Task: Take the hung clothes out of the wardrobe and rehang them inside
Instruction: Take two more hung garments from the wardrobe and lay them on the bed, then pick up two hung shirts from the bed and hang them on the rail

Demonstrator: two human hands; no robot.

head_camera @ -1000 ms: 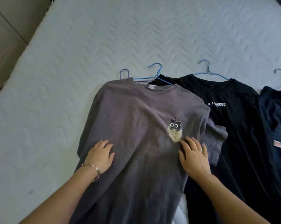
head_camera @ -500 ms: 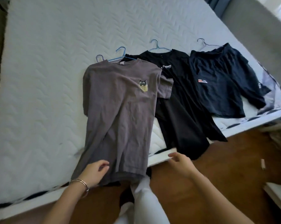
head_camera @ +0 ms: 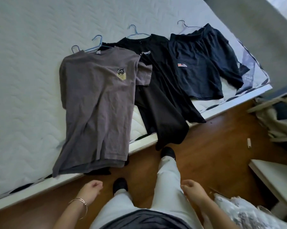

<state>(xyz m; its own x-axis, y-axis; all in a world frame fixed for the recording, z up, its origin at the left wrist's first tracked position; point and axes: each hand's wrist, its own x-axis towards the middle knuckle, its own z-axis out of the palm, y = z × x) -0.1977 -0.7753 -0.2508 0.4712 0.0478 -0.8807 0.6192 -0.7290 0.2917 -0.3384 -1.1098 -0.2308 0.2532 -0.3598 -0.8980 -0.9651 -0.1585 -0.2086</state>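
Three garments lie flat on hangers along the near edge of the bed (head_camera: 23, 80): grey T-shirt (head_camera: 98, 104) leftmost, its sleeve overlapping the black T-shirt (head_camera: 161, 90), and the navy garment (head_camera: 204, 63) toward the right corner; both shirt hems hang over the edge. Left hand (head_camera: 90, 190) and right hand (head_camera: 193, 190) hover over the wooden floor (head_camera: 213, 138), clear of all cloth, fingers loosely curled and holding nothing, with the left one nearest the grey hem. A further dark garment possibly lies under the grey shirt, but the view is unclear.
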